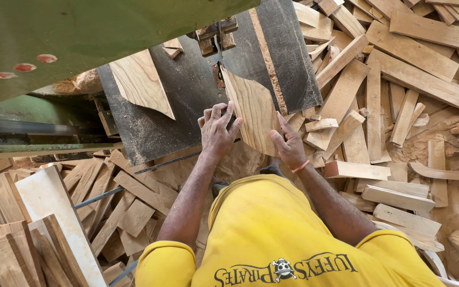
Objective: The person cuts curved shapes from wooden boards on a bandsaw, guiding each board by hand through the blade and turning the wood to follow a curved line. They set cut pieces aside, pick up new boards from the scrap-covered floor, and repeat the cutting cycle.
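A flat wooden piece with angled, pointed ends lies on the dark steel saw table, its far tip up against the blade guide. My left hand presses on its near left edge with fingers spread. My right hand, with an orange band at the wrist, pushes against its right edge near the table's corner. Both hands grip the same piece. A second cut wooden piece with a pointed end rests on the table to the left, untouched.
The green machine body fills the upper left. Heaps of wood offcuts and sawdust cover the floor on the right, and more planks are stacked at lower left. Sawdust coats the table.
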A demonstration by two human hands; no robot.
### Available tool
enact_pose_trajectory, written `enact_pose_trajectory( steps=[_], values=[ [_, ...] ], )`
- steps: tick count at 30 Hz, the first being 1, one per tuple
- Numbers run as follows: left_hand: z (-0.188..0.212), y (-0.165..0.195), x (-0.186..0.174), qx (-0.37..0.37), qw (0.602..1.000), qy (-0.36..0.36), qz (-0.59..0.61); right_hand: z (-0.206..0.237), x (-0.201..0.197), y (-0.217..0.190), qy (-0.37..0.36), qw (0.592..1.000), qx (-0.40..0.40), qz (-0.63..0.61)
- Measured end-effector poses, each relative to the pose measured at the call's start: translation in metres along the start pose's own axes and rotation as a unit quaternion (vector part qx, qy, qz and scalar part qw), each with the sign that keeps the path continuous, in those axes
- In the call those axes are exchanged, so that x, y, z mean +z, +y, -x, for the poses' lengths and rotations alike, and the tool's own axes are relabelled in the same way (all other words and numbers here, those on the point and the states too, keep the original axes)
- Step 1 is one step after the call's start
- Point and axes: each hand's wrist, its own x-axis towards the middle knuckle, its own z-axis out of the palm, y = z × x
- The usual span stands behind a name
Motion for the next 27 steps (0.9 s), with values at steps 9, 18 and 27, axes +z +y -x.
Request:
enact_pose_trajectory(
  steps=[9, 18, 27],
  values=[
    [-0.007, -0.006, -0.002, -0.002, 1.000, 0.001, 0.000, -0.010, 0.005, -0.003, 0.016, 0.999, 0.002, 0.045],
    [-0.014, -0.010, 0.003, -0.010, 1.000, 0.004, -0.003, -0.019, 0.005, -0.011, 0.016, 0.995, 0.048, 0.082],
    [-0.022, -0.018, 0.009, -0.015, 1.000, 0.006, -0.017, -0.029, 0.006, -0.012, 0.015, 0.999, 0.019, 0.040]
  ],
)
